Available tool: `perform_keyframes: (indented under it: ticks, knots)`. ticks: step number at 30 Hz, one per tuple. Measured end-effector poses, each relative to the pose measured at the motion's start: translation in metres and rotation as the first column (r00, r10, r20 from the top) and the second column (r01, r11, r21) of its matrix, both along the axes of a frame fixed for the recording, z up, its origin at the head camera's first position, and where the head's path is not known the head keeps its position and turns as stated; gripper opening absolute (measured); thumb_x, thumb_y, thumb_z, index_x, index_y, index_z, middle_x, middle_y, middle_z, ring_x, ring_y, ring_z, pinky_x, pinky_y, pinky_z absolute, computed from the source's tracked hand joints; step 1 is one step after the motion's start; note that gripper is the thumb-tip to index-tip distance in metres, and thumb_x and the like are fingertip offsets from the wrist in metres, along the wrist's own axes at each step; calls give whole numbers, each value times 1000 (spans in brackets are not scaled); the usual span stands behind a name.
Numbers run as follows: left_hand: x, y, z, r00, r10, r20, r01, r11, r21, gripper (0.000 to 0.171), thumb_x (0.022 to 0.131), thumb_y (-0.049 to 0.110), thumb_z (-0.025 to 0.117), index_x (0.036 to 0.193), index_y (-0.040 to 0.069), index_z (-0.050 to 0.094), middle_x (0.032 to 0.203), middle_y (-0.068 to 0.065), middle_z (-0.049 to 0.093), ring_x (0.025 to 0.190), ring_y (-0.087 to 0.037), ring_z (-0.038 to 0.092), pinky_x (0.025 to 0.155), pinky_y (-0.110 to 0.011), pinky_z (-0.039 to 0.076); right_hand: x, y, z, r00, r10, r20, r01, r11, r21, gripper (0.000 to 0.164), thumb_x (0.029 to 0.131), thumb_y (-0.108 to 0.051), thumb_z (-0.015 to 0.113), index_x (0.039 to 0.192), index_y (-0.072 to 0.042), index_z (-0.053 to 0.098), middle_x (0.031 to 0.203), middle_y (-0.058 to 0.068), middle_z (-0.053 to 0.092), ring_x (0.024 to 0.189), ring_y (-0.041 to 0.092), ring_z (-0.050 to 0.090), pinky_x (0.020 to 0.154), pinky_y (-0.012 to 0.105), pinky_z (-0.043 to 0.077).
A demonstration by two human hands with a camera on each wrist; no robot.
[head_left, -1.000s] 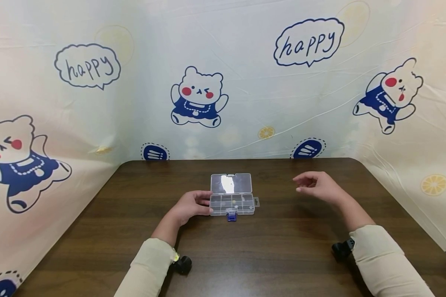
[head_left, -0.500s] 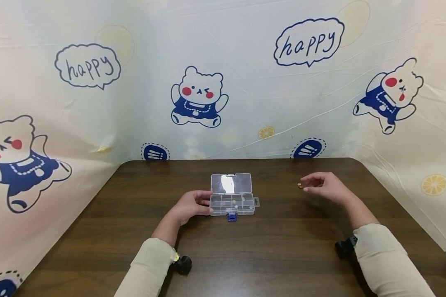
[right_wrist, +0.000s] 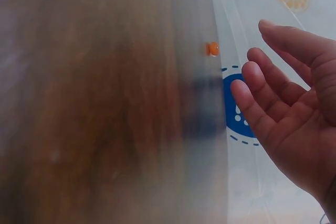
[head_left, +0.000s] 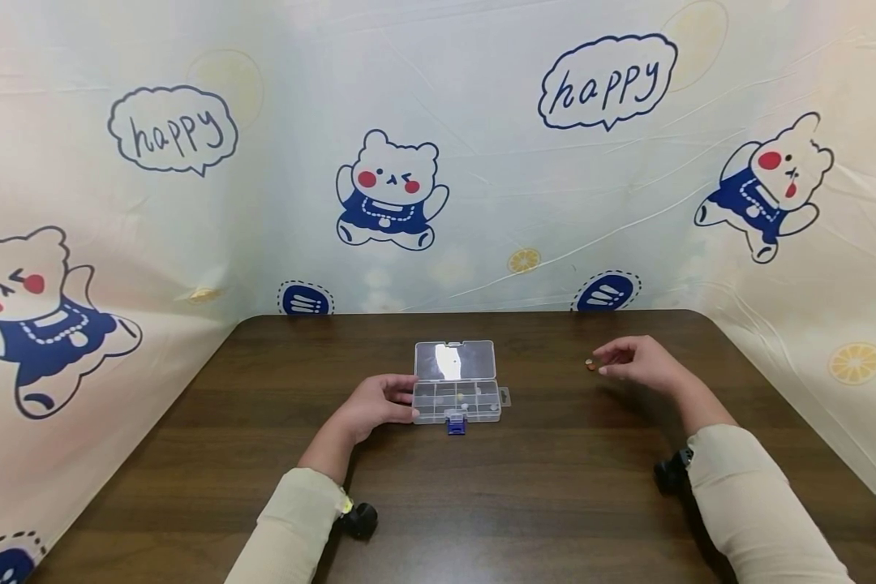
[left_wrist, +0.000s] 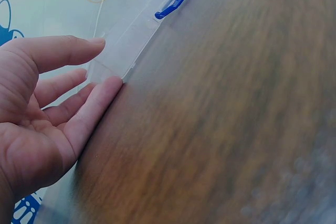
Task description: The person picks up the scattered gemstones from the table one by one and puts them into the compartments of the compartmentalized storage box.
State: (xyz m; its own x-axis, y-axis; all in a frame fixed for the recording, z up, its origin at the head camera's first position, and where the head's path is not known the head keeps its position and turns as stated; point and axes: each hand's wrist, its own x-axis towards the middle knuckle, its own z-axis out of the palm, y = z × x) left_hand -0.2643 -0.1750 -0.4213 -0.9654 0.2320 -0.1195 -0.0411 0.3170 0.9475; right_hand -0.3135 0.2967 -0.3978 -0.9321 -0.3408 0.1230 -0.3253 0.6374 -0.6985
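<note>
A clear plastic compartment box (head_left: 456, 403) lies on the table, its lid raised back and a blue latch (head_left: 456, 425) at the front. A few small pale pieces sit in its compartments. My left hand (head_left: 374, 408) rests at the box's left end, thumb at the front corner; in the left wrist view its fingers (left_wrist: 100, 98) touch the box end, nearly straight. On the table to the right is a small shiny orange piece (right_wrist: 212, 49). My right hand (head_left: 642, 362) is just right of it, fingers loosely bent, apart from the piece in the right wrist view.
The dark wooden table (head_left: 438, 503) meets a printed cloth backdrop (head_left: 482, 203) along its back and sides. A clear hanging tab (head_left: 504, 397) sticks out from the box's right end. Black cameras (head_left: 361, 521) sit at both sleeves.
My right hand has shifted a little to the right, and the small orange piece has come into view by its fingertips. My left hand and the box have stayed in place.
</note>
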Motion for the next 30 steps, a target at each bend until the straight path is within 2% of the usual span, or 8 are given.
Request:
perform_keyframes:
  ticks: [7,19,24,30]
  knots:
    - [0,0,0,1000,15,19,-15,1000,7,60,74,1,83,129,7,61,112,-9,65,101,-24,61,84,-33,55,-10,0,-3,998,-10,67,10,1000,-6,31,85,-9,75,112,4,68,96,11,68,78,19,58,64,30,55]
    - [-1,0,-1,1000,20,4,-20,1000,-5,59,74,1,82,129,8,62,111,-8,65,100,-23,61,85,-34,55,-22,-5,-7,987,-7,158,6,1000,11,28,87,-8,73,111,5,68,99,14,70,77,18,58,62,30,54]
    - [-1,0,-1,1000,19,4,-19,1000,-2,58,75,1,82,129,7,62,112,-8,65,100,-24,61,85,-34,55,-25,-7,-12,987,-18,161,14,1000,23,26,86,-7,74,108,4,69,96,12,70,75,17,56,62,30,52]
    - [-1,0,0,1000,18,9,-18,1000,0,59,75,0,82,130,7,61,112,-8,65,101,-24,61,85,-34,55,-30,-10,-17,992,-17,126,12,999,46,24,84,-7,76,106,3,72,91,9,69,80,17,56,67,28,50]
